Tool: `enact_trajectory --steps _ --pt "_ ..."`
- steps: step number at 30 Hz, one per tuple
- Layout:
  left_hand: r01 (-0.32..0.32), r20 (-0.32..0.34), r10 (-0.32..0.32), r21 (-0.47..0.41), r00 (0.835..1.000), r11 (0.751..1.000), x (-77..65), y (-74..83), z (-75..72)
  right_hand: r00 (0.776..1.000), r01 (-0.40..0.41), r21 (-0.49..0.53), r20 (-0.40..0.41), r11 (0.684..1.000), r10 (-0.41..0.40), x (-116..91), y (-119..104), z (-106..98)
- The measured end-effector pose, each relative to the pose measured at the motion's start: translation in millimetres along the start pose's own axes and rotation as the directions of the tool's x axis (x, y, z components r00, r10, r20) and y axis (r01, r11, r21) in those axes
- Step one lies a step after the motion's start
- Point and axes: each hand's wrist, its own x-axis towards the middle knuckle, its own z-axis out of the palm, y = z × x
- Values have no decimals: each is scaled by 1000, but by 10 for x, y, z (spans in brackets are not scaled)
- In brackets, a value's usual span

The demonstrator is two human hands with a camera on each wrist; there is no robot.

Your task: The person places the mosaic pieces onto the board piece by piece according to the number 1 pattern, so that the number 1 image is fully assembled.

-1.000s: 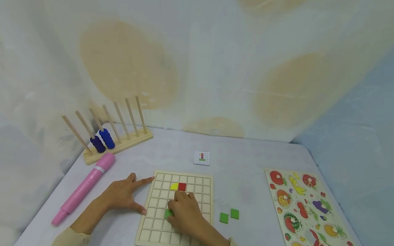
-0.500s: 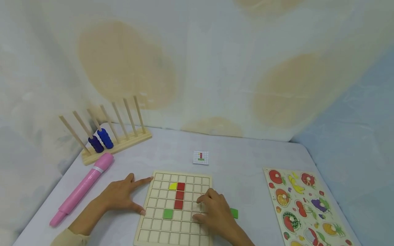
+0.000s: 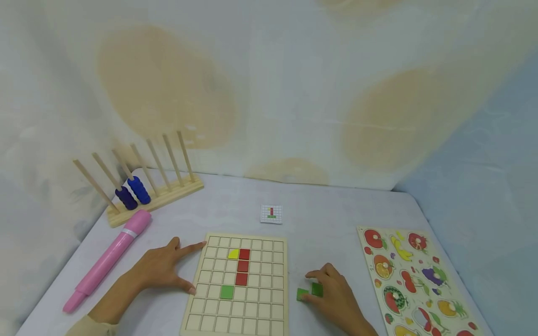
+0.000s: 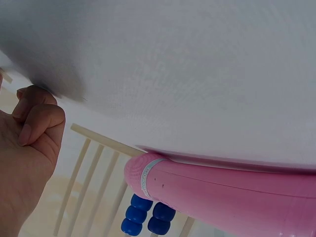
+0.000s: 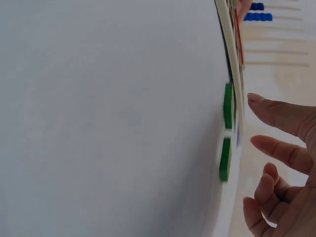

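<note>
The pale gridded wooden board [image 3: 257,309] bears a yellow quarter-round tile [image 3: 233,254], a column of red tiles [image 3: 241,279] and a green tile [image 3: 227,292]. Along its left edge my left hand [image 3: 157,267] touches with spread thumb and forefinger; in the left wrist view other fingers are curled in. To the board's right, my right hand [image 3: 336,296] hovers by two loose green tiles [image 3: 302,294], thumb and forefinger apart. The right wrist view puts a gap between those fingertips [image 5: 256,98] and the tiles.
A small printed grid card [image 3: 271,213] lies behind the board. Leftward are a pink roll-shaped thing with a white band [image 3: 107,261] and a wooden peg stand [image 3: 168,193] with blue beads. A fruit puzzle board [image 3: 414,280] lies at right.
My right hand has let go of the green tile on the board and moved right to the loose green tiles, uncovering the lower red tiles. My left hand keeps its place.
</note>
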Motion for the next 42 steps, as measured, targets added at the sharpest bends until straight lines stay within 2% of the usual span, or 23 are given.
enact_trajectory --steps 6,12,20,25,33,38,42 --pt "20 12 -20 1 1000 1000 -8 -9 17 998 -63 14 18 998 63 -63 152 -67" --pt "16 8 -16 15 1000 1000 11 0 9 998 -57 12 24 998 57 -93 195 -110" --pt "10 2 -10 14 1000 1000 50 4 -8 1000 -20 -94 21 995 22 -115 185 -132" --pt "18 10 -18 15 1000 1000 25 -16 16 1000 7 -92 15 996 -6 -115 177 -99" --pt "22 9 -22 24 1000 999 2 -19 10 1000 17 -154 -4 988 -18 -87 78 -101" --pt "24 15 -25 27 1000 999 3 -11 -12 997 54 -88 -55 995 -59 -79 -84 -114" --pt "9 9 -10 12 1000 1000 -7 2 -23 989 125 -33 -71 992 -127 -77 -241 -87"
